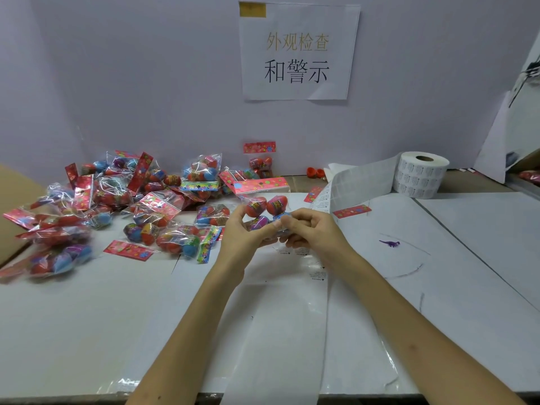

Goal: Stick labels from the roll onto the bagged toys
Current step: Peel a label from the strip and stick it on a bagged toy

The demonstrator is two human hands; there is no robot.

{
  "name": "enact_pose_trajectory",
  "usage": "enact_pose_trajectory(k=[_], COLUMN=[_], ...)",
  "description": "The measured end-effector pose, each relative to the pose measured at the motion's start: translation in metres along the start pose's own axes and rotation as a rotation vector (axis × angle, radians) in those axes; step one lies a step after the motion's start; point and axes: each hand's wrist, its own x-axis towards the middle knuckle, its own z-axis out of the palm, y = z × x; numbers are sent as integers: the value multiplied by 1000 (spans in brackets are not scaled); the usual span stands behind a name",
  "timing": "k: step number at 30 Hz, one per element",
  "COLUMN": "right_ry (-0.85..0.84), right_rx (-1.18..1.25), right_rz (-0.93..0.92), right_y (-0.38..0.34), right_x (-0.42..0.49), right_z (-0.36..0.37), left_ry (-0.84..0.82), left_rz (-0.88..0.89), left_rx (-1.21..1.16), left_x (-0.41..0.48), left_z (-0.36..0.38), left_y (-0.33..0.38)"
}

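Ctr front, both grips (239,232) (312,229) hold bag (264,207).

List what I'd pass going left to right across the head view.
Brown cardboard sheet → heap of clear bagged toy eggs → held clear bag of red and purple eggs → orange plastic caps by the wall → white roll of labels.

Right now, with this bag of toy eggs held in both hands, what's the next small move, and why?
Probably rub the right hand firmly across the bag of toy eggs to seat a label. Both hands pinch the bag above the backing strip from the label roll, the left hand steadying it. Whether a label is already on, I cannot tell.
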Motion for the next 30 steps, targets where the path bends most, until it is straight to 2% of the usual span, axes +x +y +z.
enact_pose_trajectory(k=[4, 12, 20, 27, 30], right_ry=[-17, -31, -134, -31, -57], right_rx=[59, -100, -44, -64, -46], right_rz=[42, -40, -8, 1, 27], right_y=[-3, 1, 0, 2, 0], right_x=[1, 0, -1, 1, 0], right_z=[-4, 2, -5, -1, -1], left_ry=[-6, 34, 51, 21, 0], left_rz=[-60, -30, -68, -22, -30], left_rx=[-53, -25, -75, 7, -14], left_x=[1, 1, 1, 0, 1], left_z=[-1, -1, -2, 1, 0], left_y=[1, 0, -1, 0, 0])
